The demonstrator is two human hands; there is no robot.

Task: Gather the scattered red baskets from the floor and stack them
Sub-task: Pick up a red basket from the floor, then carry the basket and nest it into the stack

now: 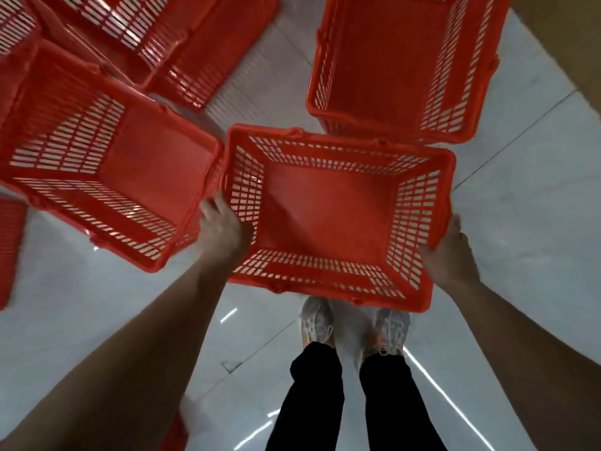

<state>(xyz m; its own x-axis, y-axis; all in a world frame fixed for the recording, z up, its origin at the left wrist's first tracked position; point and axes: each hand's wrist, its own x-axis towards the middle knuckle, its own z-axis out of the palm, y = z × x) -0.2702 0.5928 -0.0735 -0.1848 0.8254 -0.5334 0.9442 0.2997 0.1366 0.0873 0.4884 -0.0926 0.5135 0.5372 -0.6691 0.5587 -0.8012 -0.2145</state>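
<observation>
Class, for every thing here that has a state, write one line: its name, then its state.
Middle basket: empty, held at both ends.
Left hand: grips that basket's left end.
Right hand: grips its right end.
Left basket: empty, unheld.
Far basket: empty, upright, unheld.

**Tiles, shoes and a brown corner**

Glossy pale tiles (520, 206) are covering the floor, with thin seams running diagonally and bright light streaks (435, 385) glinting off them. 2 white shoes (317, 320) are standing side by side on the tiles, under 2 black trouser legs (312, 402). A brown surface (559, 34) is filling the top right corner.
</observation>
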